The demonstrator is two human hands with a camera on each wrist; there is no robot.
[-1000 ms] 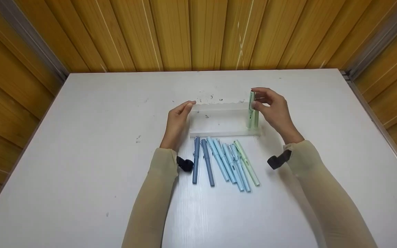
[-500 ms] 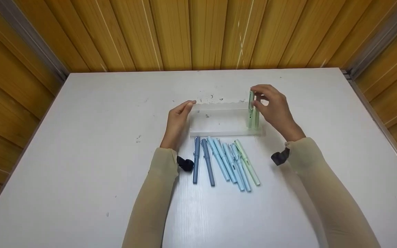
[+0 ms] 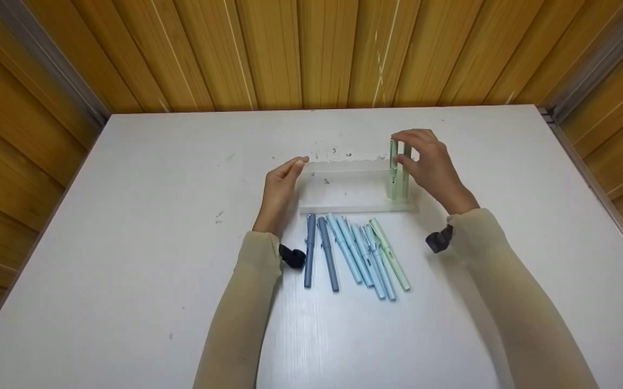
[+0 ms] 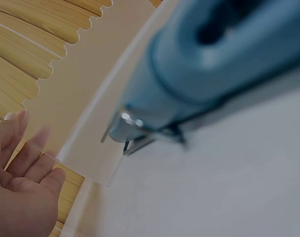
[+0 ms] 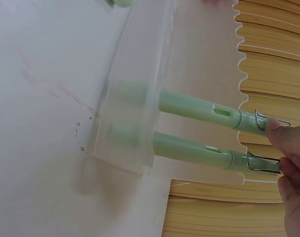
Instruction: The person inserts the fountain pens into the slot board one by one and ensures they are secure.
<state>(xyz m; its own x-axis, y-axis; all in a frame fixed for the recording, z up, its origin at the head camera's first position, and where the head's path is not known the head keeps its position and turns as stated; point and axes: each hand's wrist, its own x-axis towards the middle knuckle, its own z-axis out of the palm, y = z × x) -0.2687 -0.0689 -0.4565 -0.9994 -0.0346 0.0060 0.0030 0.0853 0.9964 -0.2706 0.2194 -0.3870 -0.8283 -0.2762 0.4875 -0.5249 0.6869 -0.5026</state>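
Stand: the clear, scallop-edged stand is being steadied in the upper centre of the head view.
Inner green pen: the inner green pen is being held upright near the stand's right end, its lower part being covered by the frosted front.
Outer green pen: the outer green pen is being borne upright just beside it.
Left fingers: the stand's upper left corner is being pinched by the left hand.
Right fingers: the inner pen's cap is being clamped between thumb and finger of the right hand; the outer pen's cap is being touched by other fingertips.
Good handling: seemingly, the pen is being fitted into a scallop; it is best being guided by the cap, with its neighbour not being nudged and the far corner being braced.
Since one second ago: the right hand is being seen slightly higher, and a wider gap is being shown between the upright pens.
Lower centre: the blue pens and a lying green pen are being left in place.
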